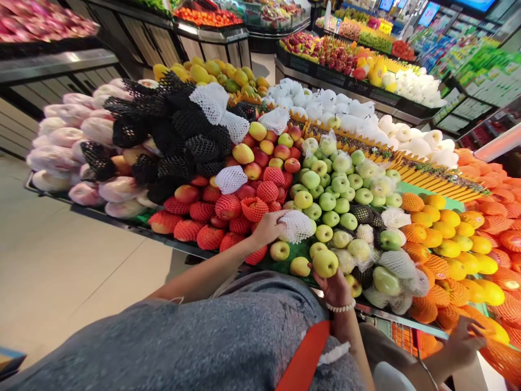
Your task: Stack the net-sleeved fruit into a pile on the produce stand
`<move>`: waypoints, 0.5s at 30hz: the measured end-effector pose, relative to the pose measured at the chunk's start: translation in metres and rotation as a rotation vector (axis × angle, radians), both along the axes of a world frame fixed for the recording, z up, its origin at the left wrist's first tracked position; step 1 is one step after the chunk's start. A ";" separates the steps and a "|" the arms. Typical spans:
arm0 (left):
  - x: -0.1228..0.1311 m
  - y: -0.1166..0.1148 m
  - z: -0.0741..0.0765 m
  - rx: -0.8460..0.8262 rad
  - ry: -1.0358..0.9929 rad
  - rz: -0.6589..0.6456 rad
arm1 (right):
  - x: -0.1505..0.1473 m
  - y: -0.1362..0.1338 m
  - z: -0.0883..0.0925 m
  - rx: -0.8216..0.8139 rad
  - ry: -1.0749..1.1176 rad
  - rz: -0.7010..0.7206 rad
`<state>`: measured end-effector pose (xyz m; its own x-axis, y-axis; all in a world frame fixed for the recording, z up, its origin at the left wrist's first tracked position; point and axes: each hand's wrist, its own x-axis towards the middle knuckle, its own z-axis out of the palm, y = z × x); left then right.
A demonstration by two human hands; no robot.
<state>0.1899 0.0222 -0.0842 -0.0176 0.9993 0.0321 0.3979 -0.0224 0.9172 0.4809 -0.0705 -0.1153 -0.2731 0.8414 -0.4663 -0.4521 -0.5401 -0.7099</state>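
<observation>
My left hand is closed in a pinch on a white foam net at the front of the fruit display, where the red netted apples meet the green apples. My right hand, with a bead bracelet at the wrist, is wrapped from below round a bare yellow-green apple, held just above the display's front edge. Two more bare yellow-green apples lie between my hands on the green mat.
Oranges in orange nets fill the right side. Black-netted fruit and pink-wrapped fruit lie at the left. Another person's hand reaches toward the oranges at the lower right. Tiled floor lies left of the stand.
</observation>
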 end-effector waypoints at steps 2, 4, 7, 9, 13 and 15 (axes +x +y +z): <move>-0.016 0.003 0.002 0.049 -0.005 0.061 | 0.003 0.016 0.004 -0.018 -0.041 0.027; -0.029 0.006 0.002 0.090 0.006 0.125 | 0.002 0.034 0.005 -0.013 -0.096 0.061; -0.042 0.004 0.003 0.127 0.038 0.210 | -0.007 0.056 0.004 0.026 -0.149 0.124; -0.048 0.000 0.003 0.146 0.063 0.231 | -0.013 0.068 0.003 0.131 -0.274 0.164; -0.058 -0.011 0.000 0.173 0.100 0.265 | -0.024 0.081 -0.001 0.458 -0.739 0.188; -0.065 -0.015 -0.003 0.188 0.105 0.304 | -0.032 0.084 -0.004 0.667 -1.072 0.293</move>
<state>0.1252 0.0072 -0.0872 -0.2994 0.9254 0.2322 0.5043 -0.0531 0.8619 0.4493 0.0136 -0.1196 -0.2391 0.9675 -0.0821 0.5797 0.0744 -0.8114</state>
